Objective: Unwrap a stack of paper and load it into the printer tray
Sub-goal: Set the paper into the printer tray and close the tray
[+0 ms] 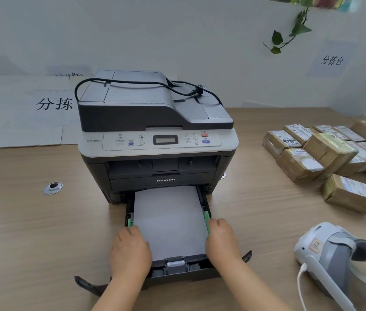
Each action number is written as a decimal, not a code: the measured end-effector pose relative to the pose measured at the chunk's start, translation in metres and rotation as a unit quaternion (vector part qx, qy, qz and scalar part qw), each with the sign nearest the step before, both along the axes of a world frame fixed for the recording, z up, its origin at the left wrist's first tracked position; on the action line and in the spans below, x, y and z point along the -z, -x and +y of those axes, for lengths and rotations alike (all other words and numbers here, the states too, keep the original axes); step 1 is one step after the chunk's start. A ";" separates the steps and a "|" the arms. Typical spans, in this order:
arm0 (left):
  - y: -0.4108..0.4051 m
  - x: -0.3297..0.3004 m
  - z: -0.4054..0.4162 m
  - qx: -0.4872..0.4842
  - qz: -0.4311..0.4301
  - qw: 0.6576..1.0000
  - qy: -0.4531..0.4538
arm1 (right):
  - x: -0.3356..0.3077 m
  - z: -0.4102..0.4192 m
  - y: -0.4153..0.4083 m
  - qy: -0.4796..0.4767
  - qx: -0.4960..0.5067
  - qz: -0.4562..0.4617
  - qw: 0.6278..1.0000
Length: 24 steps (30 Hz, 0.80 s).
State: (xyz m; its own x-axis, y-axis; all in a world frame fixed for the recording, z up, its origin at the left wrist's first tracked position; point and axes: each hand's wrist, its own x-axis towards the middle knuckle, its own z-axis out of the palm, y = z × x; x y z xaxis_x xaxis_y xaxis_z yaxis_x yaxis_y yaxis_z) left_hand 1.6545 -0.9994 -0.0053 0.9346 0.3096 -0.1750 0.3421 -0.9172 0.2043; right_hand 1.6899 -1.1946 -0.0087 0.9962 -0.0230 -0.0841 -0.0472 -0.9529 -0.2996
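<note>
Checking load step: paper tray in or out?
Out. The tray is pulled forward from the printer, white paper lying inside, both hands at its green side guides.

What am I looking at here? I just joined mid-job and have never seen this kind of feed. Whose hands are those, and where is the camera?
There is one picture, from a wide-angle camera worn on a person's head, looking forward and down. There is no robot: the two bare hands belong to that person.

On the wooden desk stands a Lenovo printer with a black power cord draped over its top. Its paper tray is pulled out toward the person and holds a stack of white paper.

The left hand and right hand rest at the tray's sides, near the green paper guides. Whether the fingers grip the guides or just the paper edges is not clear. No wrapper is visible.

To the right lie taped cardboard parcels and a grey headset with a white cable.
</note>
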 end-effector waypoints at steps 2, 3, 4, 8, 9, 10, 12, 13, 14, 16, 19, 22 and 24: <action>-0.002 0.004 0.001 -0.045 -0.022 0.998 0.041 | 0.001 0.000 -0.001 -0.040 0.046 0.030 0.998; -0.003 0.006 0.002 -0.057 -0.028 0.996 0.059 | 0.002 0.000 -0.001 -0.060 0.061 0.041 0.996; -0.004 0.006 0.003 -0.070 -0.032 0.994 0.074 | 0.002 0.001 -0.002 -0.075 0.070 0.051 0.993; -0.006 0.005 0.003 -0.091 -0.023 0.989 0.111 | 0.002 0.002 -0.003 -0.118 0.090 0.070 0.986; -0.006 0.005 0.002 -0.097 -0.022 0.988 0.118 | 0.002 0.002 -0.003 -0.123 0.091 0.072 0.986; -0.006 0.005 0.001 -0.102 -0.022 0.986 0.128 | 0.001 0.003 -0.003 -0.126 0.092 0.074 0.985; -0.007 0.006 0.001 -0.119 -0.022 0.980 0.156 | 0.001 0.003 -0.003 -0.130 0.091 0.078 0.984; -0.008 0.006 0.002 -0.127 -0.024 0.977 0.172 | 0.001 0.003 -0.003 -0.132 0.090 0.080 0.984; -0.008 0.005 0.002 -0.136 -0.026 0.972 0.189 | 0.001 0.003 -0.003 -0.135 0.089 0.082 0.983; -0.007 0.004 0.003 -0.152 -0.032 0.965 0.213 | 0.001 0.004 -0.002 -0.141 0.087 0.085 0.983; -0.006 0.003 0.004 -0.164 -0.040 0.957 0.236 | 0.000 0.003 -0.002 -0.140 0.079 0.079 0.984; -0.006 0.003 0.007 -0.175 -0.054 0.948 0.261 | 0.001 0.002 -0.001 -0.142 0.078 0.078 0.984; -0.005 0.003 0.006 -0.178 -0.065 0.944 0.270 | 0.001 0.001 0.000 -0.142 0.075 0.073 0.984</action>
State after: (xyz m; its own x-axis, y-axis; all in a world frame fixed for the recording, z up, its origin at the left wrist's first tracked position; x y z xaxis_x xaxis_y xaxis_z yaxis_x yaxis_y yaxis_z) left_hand 1.6590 -0.9932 -0.0079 0.8126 0.5066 -0.2883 0.5490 -0.4991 0.6704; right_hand 1.6902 -1.1931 -0.0094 0.9602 -0.1246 -0.2499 -0.2438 -0.8103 -0.5328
